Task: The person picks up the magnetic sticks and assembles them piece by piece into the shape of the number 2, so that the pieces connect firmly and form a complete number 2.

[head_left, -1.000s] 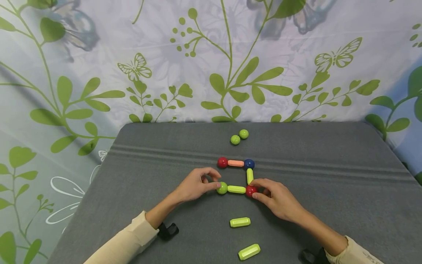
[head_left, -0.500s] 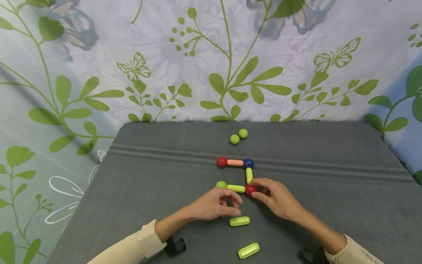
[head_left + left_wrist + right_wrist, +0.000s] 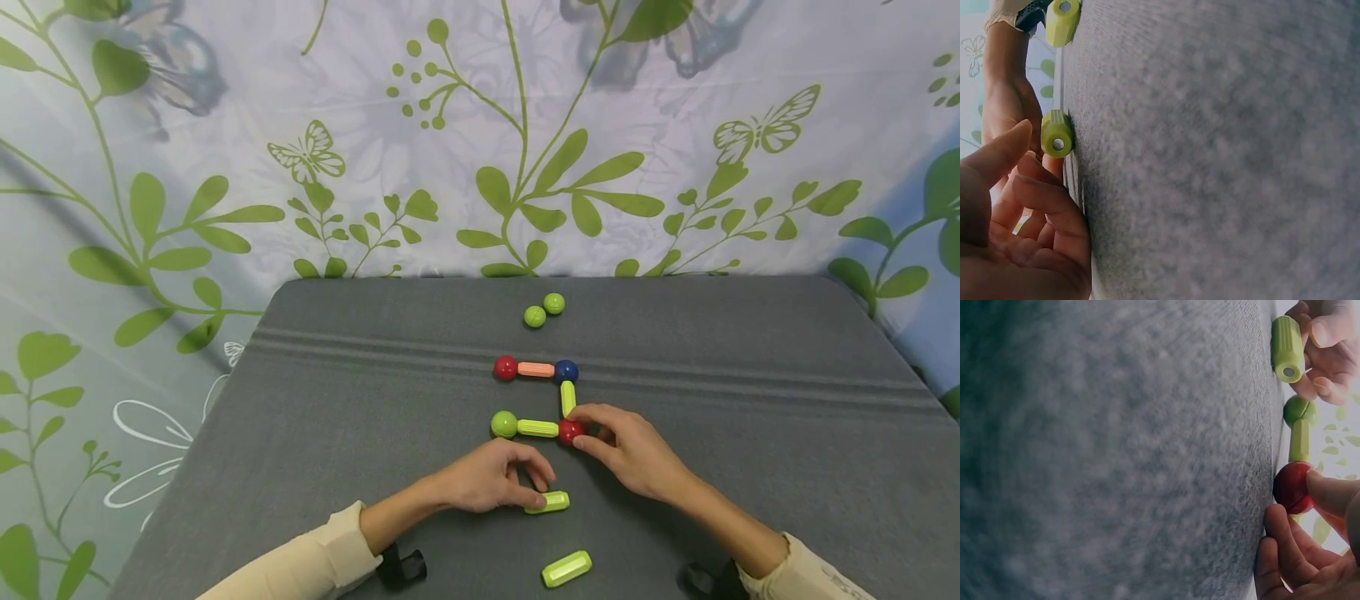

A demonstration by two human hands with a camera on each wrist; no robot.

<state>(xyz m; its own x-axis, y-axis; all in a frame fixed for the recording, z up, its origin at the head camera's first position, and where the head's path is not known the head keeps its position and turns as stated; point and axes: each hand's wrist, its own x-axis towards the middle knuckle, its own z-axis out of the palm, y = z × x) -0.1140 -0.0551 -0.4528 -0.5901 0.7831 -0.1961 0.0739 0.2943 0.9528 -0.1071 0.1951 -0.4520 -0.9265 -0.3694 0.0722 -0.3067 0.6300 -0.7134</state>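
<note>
Thumb and fingers of my right hand (image 3: 633, 454) pinch a red ball (image 3: 571, 432), the corner of a chain on the table. From that ball one yellow-green rod (image 3: 537, 428) runs left to a green ball (image 3: 504, 424). Another short rod (image 3: 567, 398) leads back to a blue ball (image 3: 566, 371). My left hand (image 3: 487, 477) reaches over the left end of a loose yellow-green rod (image 3: 557, 502), its thumb overlapping it in the head view. In the left wrist view, that hand's thumb and loosely bent fingers are spread near the rod (image 3: 1057, 134), which has a silver dot on its end.
An orange rod (image 3: 536, 369) joins the blue ball to another red ball (image 3: 506, 367). Two small green balls (image 3: 544, 310) lie at the back of the grey table (image 3: 360, 367). A second loose rod (image 3: 566, 569) lies near the front. A patterned cloth (image 3: 450, 167) hangs behind.
My left hand has left the green ball and moved right and toward the front, down to the loose rod. My right hand keeps its pinch on the red ball.
</note>
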